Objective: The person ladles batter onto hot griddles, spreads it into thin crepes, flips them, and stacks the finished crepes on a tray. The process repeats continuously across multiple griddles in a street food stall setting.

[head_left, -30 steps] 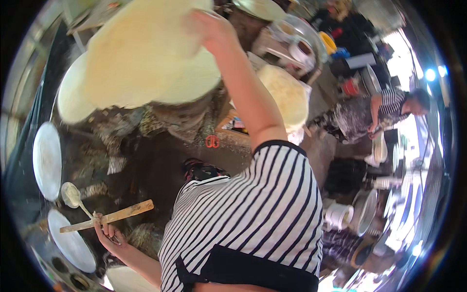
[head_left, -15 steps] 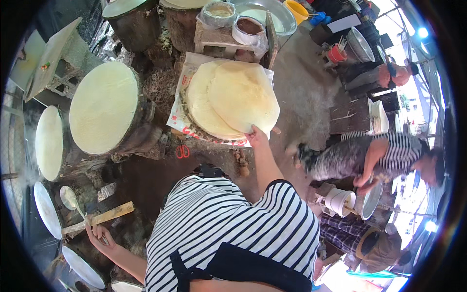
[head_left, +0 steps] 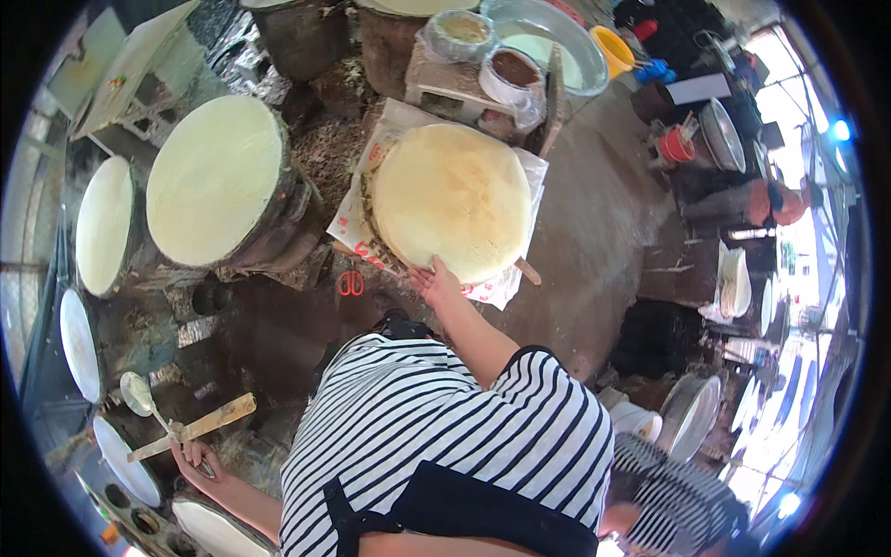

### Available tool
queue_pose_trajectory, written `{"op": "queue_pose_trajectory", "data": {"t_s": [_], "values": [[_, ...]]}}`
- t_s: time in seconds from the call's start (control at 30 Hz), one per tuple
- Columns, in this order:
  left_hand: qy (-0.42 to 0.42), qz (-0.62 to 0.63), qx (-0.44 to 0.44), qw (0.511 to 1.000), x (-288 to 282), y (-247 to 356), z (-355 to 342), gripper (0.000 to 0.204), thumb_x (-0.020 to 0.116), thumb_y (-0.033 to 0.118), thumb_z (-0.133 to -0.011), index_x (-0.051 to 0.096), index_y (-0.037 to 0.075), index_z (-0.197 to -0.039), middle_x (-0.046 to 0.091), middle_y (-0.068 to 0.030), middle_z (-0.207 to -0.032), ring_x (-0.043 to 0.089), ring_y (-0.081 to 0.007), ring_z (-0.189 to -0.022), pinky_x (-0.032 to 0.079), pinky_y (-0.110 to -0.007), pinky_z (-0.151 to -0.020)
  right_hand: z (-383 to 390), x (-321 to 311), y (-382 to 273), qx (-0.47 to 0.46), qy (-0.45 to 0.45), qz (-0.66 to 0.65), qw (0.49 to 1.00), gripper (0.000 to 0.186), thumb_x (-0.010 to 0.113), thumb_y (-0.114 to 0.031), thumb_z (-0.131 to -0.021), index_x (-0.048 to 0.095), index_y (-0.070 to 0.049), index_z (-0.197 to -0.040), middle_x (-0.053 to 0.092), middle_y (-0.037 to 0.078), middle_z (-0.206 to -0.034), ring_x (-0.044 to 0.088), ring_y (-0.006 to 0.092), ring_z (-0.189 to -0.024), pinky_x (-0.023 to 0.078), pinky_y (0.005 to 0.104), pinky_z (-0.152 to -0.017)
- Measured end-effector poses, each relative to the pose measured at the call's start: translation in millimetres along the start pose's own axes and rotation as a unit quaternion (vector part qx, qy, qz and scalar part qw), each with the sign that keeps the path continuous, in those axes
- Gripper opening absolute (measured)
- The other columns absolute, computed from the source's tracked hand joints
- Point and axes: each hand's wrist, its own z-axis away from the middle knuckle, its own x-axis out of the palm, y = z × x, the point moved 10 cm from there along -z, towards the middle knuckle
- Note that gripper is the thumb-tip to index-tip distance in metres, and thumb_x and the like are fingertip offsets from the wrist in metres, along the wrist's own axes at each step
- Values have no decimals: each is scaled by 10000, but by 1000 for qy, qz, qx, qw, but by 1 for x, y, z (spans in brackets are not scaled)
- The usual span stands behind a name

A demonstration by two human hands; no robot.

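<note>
1 white sheet [head_left: 399,116] underlies flatbread [head_left: 450,200] beside brown floor [head_left: 589,223].

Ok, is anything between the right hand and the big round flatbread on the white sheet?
Nothing visible: the right hand is at the near edge of the flatbread, and the red-handled scissors are off to the left.

Looks like matt wood along the near-left stick [head_left: 223,416]. Appears matt across the flatbread [head_left: 455,200], smooth metal around the far basin [head_left: 591,70].
</note>
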Motion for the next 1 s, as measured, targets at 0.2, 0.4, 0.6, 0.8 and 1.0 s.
{"op": "queue_pose_trajectory", "data": {"t_s": [0.2, 0.4, 0.6, 0.8, 1.0], "values": [[79, 13, 59, 995, -95, 23, 31, 296, 519, 100, -917, 479, -80, -1149, 358, 23, -608, 298, -38, -459, 284, -166, -359, 0, -1, 22, 147, -36, 278, 949, 640, 487, -637, -819, 554, -26, -995, 626, 101, -839, 598, 209, -651, 494, 313, -559], [206, -19, 52, 977, -145, -13, 45, 231, 534, 184, -906, 533, -4, -1040, 357, 67, -552, 289, -10, -420, 236, -146, -358, -37, 29, 80, 223, -198, 521, 800, 447, 472, -493, -895, 596, -64, -907, 646, 97, -744, 626, 214, -620, 503, 325, -508], [269, 75, 115, 953, -198, -29, 104, 191, 489, 217, -928, 540, 37, -964, 365, 60, -530, 337, -28, -420, 257, -152, -358, -42, 159, 246, 125, -303, 736, 593, 200, 594, -254, -840, 593, -60, -889, 637, 68, -747, 612, 173, -643, 511, 299, -579], [313, 195, 286, 885, -284, -26, 155, 256, 513, 115, -908, 474, -29, -1116, 564, -83, -922, 342, -19, -444, 267, -148, -324, 39, 260, 487, 59, -488, 811, 316, 190, 599, -220, -842, 613, -41, -906, 633, 74, -729, 601, 142, -585, 489, 260, -491], [404, 277, 380, 784, -338, -39, 185, 210, 472, 108, -935, 484, -28, -1095, 571, -90, -932, 337, -21, -451, 274, -157, -322, 136, 434, 696, -365, -694, 618, 57, 282, 540, -288, -859, 647, -28, -856, 640, 172, -723, 638, 300, -679, 490, 389, -628]]}}
